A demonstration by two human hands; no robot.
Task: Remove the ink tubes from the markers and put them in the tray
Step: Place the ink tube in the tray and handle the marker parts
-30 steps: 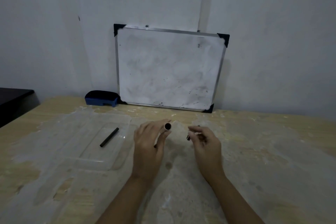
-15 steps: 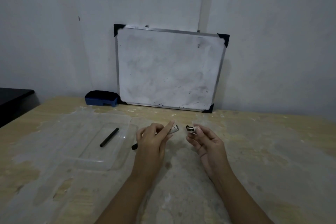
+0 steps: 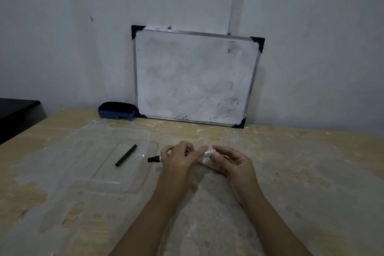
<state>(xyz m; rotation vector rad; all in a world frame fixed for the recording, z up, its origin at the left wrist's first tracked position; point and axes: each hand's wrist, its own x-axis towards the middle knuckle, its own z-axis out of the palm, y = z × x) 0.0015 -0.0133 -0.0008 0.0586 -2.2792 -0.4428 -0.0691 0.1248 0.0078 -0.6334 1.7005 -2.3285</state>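
Observation:
A white marker (image 3: pixel 204 153) with a black cap (image 3: pixel 153 159) lies level between both hands above the table. My left hand (image 3: pixel 178 162) grips its barrel, the capped end sticking out to the left. My right hand (image 3: pixel 230 164) pinches the marker's right end; the end piece itself is hidden by my fingers. A clear plastic tray (image 3: pixel 116 181) lies on the table to the left of my hands. One black ink tube (image 3: pixel 126 155) rests diagonally inside the tray.
A whiteboard (image 3: pixel 195 77) leans against the wall at the back of the wooden table (image 3: pixel 291 172). A blue eraser (image 3: pixel 117 111) sits beside its lower left corner. A dark piece of furniture (image 3: pixel 16 114) stands at the far left.
My hands have come together. The small end piece in my right hand now meets the right end of the marker barrel, which my left hand has turned level with the cap pointing left.

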